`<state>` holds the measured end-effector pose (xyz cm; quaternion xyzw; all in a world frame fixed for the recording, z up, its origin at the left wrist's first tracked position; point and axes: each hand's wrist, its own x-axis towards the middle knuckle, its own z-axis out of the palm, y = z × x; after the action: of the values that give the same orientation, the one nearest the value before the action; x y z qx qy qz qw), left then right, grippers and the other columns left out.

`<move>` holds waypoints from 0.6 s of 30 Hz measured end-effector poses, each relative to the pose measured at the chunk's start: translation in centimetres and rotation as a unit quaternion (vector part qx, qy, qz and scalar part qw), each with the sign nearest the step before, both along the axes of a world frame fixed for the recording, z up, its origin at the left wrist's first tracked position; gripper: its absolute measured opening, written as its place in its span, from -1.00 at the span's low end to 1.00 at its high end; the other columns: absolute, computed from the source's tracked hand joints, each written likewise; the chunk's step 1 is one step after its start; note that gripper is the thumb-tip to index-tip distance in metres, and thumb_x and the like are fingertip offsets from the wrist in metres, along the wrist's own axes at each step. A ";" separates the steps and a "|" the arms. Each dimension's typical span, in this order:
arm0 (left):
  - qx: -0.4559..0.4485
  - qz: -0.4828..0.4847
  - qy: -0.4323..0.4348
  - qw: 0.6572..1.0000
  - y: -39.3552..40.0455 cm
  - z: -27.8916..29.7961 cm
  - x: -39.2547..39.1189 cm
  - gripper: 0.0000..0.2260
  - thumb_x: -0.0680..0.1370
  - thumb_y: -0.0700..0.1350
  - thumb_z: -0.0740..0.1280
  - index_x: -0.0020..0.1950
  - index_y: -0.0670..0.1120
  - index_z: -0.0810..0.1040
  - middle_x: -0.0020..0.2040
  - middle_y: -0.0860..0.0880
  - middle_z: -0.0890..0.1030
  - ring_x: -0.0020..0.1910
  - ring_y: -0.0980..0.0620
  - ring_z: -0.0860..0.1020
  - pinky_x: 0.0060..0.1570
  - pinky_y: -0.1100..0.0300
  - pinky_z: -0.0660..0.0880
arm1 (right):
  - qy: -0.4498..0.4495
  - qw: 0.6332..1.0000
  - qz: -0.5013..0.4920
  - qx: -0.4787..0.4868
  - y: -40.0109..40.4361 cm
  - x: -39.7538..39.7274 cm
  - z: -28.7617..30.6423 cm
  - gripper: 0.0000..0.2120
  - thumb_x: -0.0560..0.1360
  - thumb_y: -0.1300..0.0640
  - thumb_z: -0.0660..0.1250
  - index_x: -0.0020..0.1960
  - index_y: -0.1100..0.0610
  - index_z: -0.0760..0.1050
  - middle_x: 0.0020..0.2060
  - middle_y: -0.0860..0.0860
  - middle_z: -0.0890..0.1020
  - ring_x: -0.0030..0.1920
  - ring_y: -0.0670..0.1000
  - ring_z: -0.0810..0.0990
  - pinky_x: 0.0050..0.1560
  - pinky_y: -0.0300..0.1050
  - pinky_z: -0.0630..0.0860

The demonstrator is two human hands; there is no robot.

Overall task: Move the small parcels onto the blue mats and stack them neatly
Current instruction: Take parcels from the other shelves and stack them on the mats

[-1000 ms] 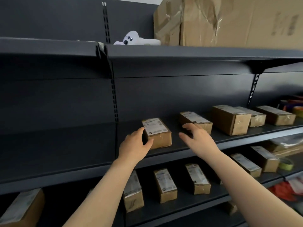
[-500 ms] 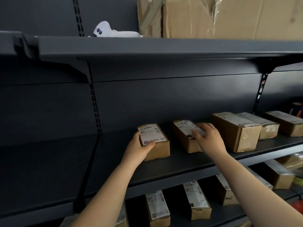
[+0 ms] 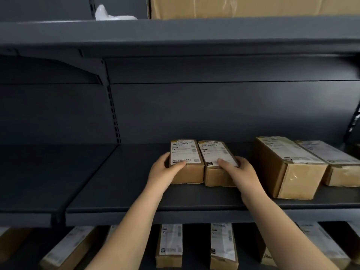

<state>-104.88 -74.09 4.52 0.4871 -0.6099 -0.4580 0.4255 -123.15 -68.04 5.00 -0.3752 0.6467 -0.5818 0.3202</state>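
Two small brown parcels with white labels stand side by side, touching, on the dark middle shelf (image 3: pixel 136 195). My left hand (image 3: pixel 162 173) grips the left parcel (image 3: pixel 185 154) from its left side, thumb on the label. My right hand (image 3: pixel 240 172) grips the right parcel (image 3: pixel 213 152) from its right side, fingers over the label. No blue mat is in view.
A bigger brown parcel (image 3: pixel 286 168) and another (image 3: pixel 335 164) sit to the right on the same shelf. Several small parcels (image 3: pixel 170 244) lie on the shelf below. The shelf above holds a large carton (image 3: pixel 253 6) and a white soft toy (image 3: pixel 113 15).
Both hands have closed on their parcels and slid them together until they touch. The camera has moved closer and to the right.
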 end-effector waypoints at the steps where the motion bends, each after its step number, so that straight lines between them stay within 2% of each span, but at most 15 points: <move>1: 0.003 0.010 0.012 1.000 0.2 -0.1 -0.1 -0.40 0.41 0.04 0.44 0.42 0.04 0.35 0.36 0.03 0.45 0.30 0.05 0.43 0.27 0.13 0.38 | -0.018 1.000 0.007 -0.010 0.1 0.0 -0.1 -0.36 0.42 0.00 0.43 0.41 0.12 0.28 0.12 0.00 0.53 0.02 -0.06 0.46 -0.01 -0.18 0.40; 6: -0.002 0.049 0.073 0.996 1.9 -0.1 0.1 -0.49 0.42 -0.09 0.46 0.35 0.06 0.44 0.24 0.08 0.55 0.21 0.10 0.48 0.19 0.20 0.40 | -0.066 0.995 0.019 -0.068 0.4 0.0 -0.7 -0.44 0.45 0.04 0.41 0.39 0.05 0.32 0.13 -0.02 0.53 0.08 -0.04 0.49 0.05 -0.15 0.43; 9: -0.033 0.069 0.100 0.992 3.5 0.4 0.7 -0.52 0.42 -0.15 0.46 0.31 0.09 0.46 0.07 0.21 0.58 0.16 0.19 0.49 0.10 0.31 0.40 | -0.056 0.990 0.026 -0.128 1.1 0.6 -0.8 -0.52 0.45 0.06 0.39 0.34 -0.01 0.37 0.05 -0.13 0.55 0.04 -0.14 0.53 -0.02 -0.23 0.45; 12: -0.066 0.097 0.114 0.986 4.7 1.0 2.0 -0.46 0.39 -0.17 0.48 0.33 0.08 0.46 0.09 0.22 0.60 0.16 0.24 0.50 0.15 0.29 0.42 | -0.079 0.980 0.053 -0.176 1.4 1.6 -0.4 -0.58 0.45 0.08 0.40 0.27 -0.07 0.40 0.03 -0.20 0.56 0.08 -0.17 0.53 -0.02 -0.26 0.45; 18: -0.117 0.158 0.123 0.973 7.7 1.9 7.1 -0.44 0.39 -0.21 0.47 0.31 0.14 0.43 0.03 0.29 0.60 0.10 0.34 0.51 0.04 0.35 0.47 | -0.123 0.955 0.168 -0.213 1.6 5.7 0.5 -0.58 0.44 0.14 0.40 0.26 -0.05 0.42 0.12 -0.12 0.57 0.12 -0.15 0.55 -0.07 -0.29 0.46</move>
<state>-97.75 -66.42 6.47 0.4637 -0.5174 -0.3672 0.6184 -117.41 -66.40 5.47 -0.4633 0.3911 -0.6853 0.4035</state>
